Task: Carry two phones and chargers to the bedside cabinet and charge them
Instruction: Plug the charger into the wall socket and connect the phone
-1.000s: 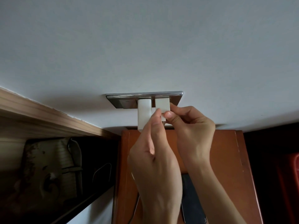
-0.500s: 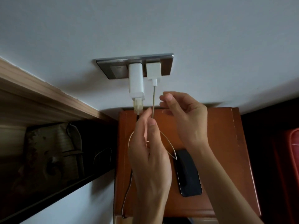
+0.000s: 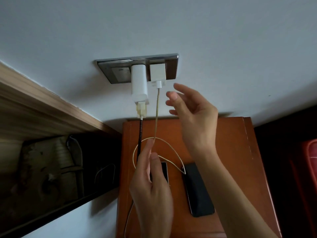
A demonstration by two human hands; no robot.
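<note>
Phones [image 3: 199, 188] on wood cabinet [image 3: 231, 152] by white wall [image 3: 223, 31]; L hand [image 3: 151, 186] pinches cable [image 3: 157, 117], R hand [image 3: 195, 117] fingers apart.

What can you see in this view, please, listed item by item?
wall: one, white, behind everything
socket plate: one, grey metal, on the wall
tall charger: one, white, plugged in on the left
short charger: one, white, plugged in on the right
black cable: one, hangs from the tall charger
pale cable: one, beige, runs from the short charger to the right phone
bedside cabinet: one, reddish-brown, below the plate
right phone: one, dark, flat on the cabinet
left phone: one, dark, partly hidden
wooden ledge: one, brown, left
left hand: pinches the pale cable
right hand: fingers spread, holds nothing
</note>
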